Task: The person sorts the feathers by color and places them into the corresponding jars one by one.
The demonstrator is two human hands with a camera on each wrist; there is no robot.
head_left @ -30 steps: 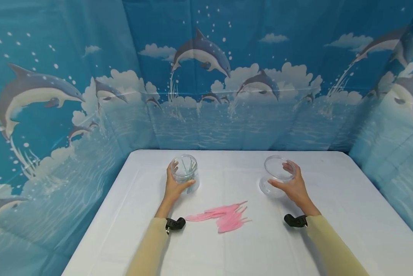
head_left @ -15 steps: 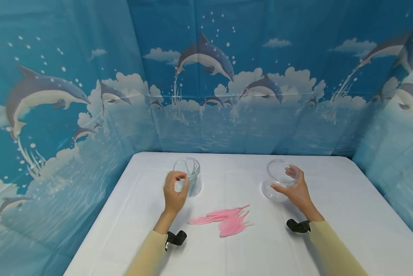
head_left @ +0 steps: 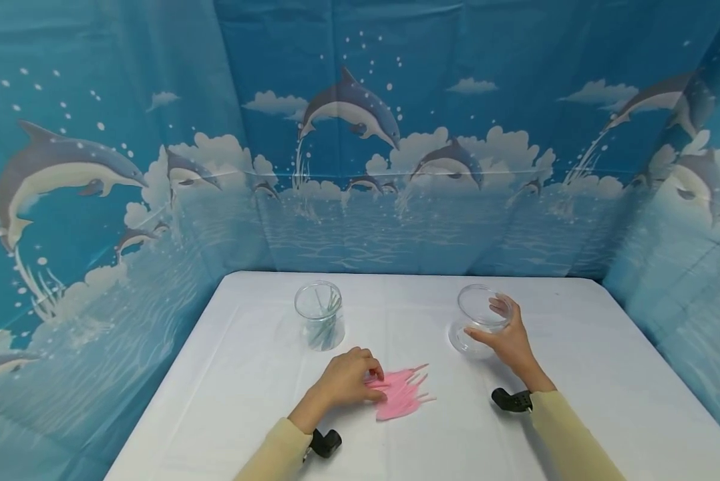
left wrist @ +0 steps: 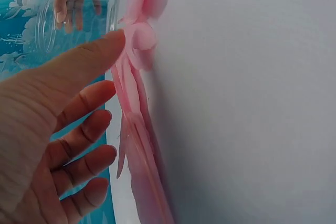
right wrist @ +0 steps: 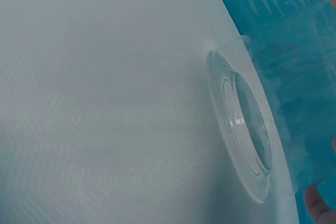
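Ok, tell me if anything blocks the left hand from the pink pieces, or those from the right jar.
Nothing visible stands between the left hand and the pink pieces, or between them and the right jar, though the right hand grips the jar's side.

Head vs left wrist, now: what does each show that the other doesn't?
Only head: the green sticks, their jar, both sleeves and the leaping dolphins printed on the backdrop.

Only left wrist: the left hand with clear gaps between its fingers, plus a close look at the curled ends of the pink pieces.

Both: left hand by the pink pieces, right hand holding the other jar, white table, blue backdrop.
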